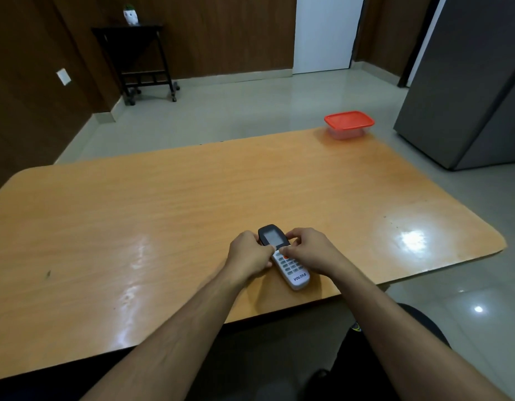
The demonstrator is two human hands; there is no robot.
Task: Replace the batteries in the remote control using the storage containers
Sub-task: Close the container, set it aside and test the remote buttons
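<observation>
Hands: 2 (248,253) (309,250) gripping 1 remote (291,267); 1 container (348,125).

Glossy wood-grain table (192,198); smooth plastic remote (291,267); translucent plastic container (348,127).

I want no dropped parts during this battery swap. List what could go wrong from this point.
1. The remote lies face up near the table's front edge, held by the left hand and right hand; flipping it to reach the back could send it off the edge.
2. The red-lidded container sits closed at the far right corner, so loose batteries may roll on the glossy top before being stored.
</observation>
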